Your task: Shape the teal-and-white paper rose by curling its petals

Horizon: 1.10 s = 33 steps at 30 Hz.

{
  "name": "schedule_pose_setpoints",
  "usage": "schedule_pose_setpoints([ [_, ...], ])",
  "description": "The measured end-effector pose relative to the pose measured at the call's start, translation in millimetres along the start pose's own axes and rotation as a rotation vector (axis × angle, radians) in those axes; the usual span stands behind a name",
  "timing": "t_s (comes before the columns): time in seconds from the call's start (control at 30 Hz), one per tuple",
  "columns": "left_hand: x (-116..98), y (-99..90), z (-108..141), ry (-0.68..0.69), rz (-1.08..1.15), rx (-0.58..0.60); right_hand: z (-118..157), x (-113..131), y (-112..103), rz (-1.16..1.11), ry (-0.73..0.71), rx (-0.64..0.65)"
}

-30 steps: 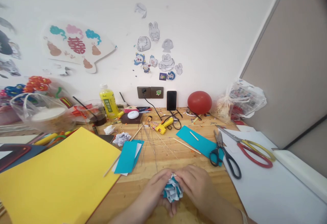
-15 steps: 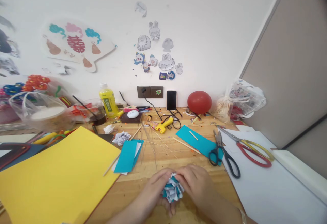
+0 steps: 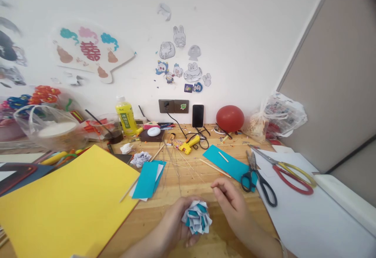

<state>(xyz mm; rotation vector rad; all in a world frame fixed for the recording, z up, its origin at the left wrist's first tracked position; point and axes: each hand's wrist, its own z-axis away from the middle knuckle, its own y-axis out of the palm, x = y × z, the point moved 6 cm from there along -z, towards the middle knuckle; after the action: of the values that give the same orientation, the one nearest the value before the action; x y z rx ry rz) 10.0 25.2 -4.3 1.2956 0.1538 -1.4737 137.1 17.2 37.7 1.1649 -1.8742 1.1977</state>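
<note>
A paper flower [image 3: 197, 217] with white and blue petals sits in the left hand [image 3: 177, 215], low and near the middle of the view, just above a wooden table [image 3: 154, 209]. The left hand cups it from the side and below, fingers curled around its underside. The right hand [image 3: 233, 207] is raised just beside the flower, apart from it, fingers bent toward the thumb; whether the tips touch or pinch something thin, I cannot tell. To the left lie a large yellow sheet [image 3: 73, 201] and a small stack of blue paper [image 3: 144, 180], with a pale crumpled flower [image 3: 141, 158] just behind the stack. Farther back is a yellow glue gun [image 3: 188, 145]. To the right, black-handled scissors [image 3: 253, 165] lie partly over a blue strip [image 3: 227, 162], beside red-and-yellow-handled scissors [image 3: 275, 161] on white paper [image 3: 311, 215].
</note>
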Motion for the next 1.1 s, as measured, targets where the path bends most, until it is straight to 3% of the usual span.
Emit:
schedule_pose_setpoints([
  [0.27,-5,2.6,-2,0.093,-0.033,0.032,-8,21,8,0.111,-0.155,0.189],
  [0.5,-2,-5.6,-6,0.103,-0.132,-0.072,-5,18,14,0.138,-0.084,0.266],
  [0.67,-1,-6.7,-9,0.084,-0.082,-0.022,-7,11,10,0.134,0.004,0.216],
  [0.83,-7,-8.9,-6,0.106,-0.05,-0.087,-9,8,5,0.1,0.005,0.12],
  [1.1,-13,0.7,0,0.194,0.099,0.057,-7,9,3,0.199,-0.082,0.047],
])
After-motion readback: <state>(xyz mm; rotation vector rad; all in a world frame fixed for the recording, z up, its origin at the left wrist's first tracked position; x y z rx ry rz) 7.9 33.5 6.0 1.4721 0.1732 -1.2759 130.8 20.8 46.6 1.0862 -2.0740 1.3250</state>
